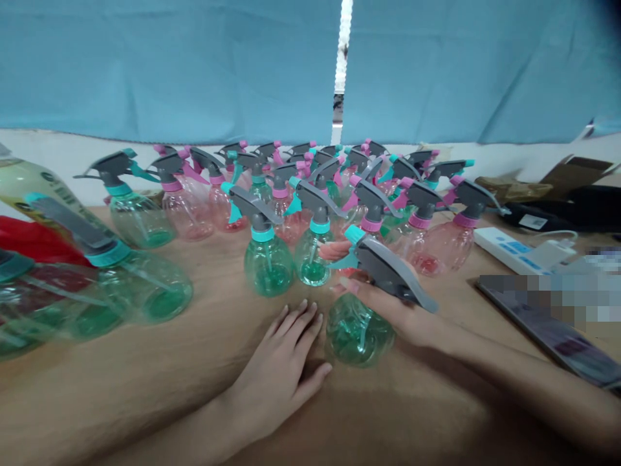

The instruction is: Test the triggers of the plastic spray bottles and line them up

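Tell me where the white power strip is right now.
In the head view, the white power strip lies on the right side of the table, just right of the rightmost pink spray bottle and beyond the dark flat device.

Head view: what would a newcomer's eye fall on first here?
Probably the green spray bottle at the front, just right of centre, held around its neck by the right hand. The left hand lies palm down on the wooden tabletop to its left. Next would come the crowd of pink and green bottles behind, standing before the blue cloth that spans the top.
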Tool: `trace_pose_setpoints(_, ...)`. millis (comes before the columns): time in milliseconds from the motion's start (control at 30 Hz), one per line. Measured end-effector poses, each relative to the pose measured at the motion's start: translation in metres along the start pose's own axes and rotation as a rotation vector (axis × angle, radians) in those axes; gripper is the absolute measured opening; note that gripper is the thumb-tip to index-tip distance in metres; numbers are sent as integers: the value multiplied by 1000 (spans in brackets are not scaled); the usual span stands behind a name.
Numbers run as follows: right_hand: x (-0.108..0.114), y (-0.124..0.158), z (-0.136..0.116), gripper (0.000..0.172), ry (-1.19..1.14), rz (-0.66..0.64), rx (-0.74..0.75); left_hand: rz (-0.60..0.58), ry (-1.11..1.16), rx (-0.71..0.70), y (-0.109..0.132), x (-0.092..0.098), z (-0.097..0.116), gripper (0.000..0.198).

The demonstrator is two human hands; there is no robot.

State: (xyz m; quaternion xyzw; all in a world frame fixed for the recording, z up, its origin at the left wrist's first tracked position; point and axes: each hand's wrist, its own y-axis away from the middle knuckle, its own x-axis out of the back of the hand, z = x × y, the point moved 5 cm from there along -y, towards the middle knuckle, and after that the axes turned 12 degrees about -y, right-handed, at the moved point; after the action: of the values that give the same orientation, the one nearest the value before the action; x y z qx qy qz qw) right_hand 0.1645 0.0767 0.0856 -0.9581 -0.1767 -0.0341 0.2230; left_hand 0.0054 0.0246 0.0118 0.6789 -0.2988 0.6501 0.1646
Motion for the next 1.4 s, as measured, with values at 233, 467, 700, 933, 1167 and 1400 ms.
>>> trace_pose_setpoints(233,-2,0,2,30,-18,-22,-9,25,18,-5,1,0,1,57)
trace_pose_setpoints(467,-1,0,4,35,10,-19,-11,10,8,-3,2,-4,0,58)
trace_pose_setpoints(700,-2,0,2,31,-19,-39,2,2,13,-3,1,-2,0,58)
trace_pose_setpoints(933,-4,-3,-2,24,-91,-36,7,-3,3,-5,0,-2,1,58)
trace_pose_setpoints(1167,-1,-3,-8,18,-38,-42,-36,1,-11,-7,0,0,1,55)
trace_pose_setpoints(1400,-3,-5,-9,23,-16,-35,-43,16,-11,-14,0,-1,2,53)
